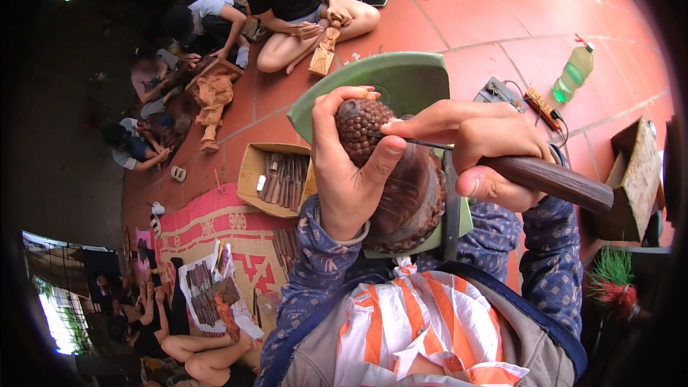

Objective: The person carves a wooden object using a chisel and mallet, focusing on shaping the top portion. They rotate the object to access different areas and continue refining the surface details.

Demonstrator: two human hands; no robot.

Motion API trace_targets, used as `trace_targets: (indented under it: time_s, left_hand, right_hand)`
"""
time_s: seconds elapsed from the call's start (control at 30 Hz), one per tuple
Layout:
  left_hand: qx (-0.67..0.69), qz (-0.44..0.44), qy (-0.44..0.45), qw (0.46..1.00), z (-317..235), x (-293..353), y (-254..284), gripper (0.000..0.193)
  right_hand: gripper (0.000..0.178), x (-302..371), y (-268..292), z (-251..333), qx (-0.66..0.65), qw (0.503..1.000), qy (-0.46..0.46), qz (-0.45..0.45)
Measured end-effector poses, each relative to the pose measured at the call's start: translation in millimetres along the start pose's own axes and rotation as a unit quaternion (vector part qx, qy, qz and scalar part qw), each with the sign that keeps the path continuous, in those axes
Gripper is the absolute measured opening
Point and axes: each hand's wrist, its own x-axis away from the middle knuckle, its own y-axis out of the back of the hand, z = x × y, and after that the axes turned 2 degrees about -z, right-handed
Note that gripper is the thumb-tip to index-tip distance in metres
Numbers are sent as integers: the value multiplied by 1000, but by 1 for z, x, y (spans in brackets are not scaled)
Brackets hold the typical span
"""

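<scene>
Striped cloth (423, 326) at 5 o'clock, between 2 monogram-print sleeves (315, 254); left grip (345, 183) clasps the carving (401, 201), right grip (494, 140) a tool (555, 180).

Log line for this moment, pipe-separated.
left hand: around knobbly brown carving | right hand: holding dark-handled tool | tip: at carving

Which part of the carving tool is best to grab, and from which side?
Probably the thick wooden handle, from the person's right: its butt end sticks out beyond the right hand, while the thin metal shaft points left at the knobbly carving.
</scene>
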Motion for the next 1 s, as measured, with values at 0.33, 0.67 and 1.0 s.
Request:
trace_targets:
  time_s: [0.33, 0.67, 1.0]
  left_hand:
    - [12, 23, 31, 999, 0, 0, 3, 81]
    - [50, 37, 26, 998, -3, 0, 2, 75]
    - [20, 29, 11, 999, -2, 0, 0, 74]
  right_hand:
    - [30, 13, -9, -3, -184, 973, -57, -128]
    - [27, 13, -6, -4, -191, 970, -106, -104]
    - [26, 8, -3, 5, -157, 972, -139, -104]
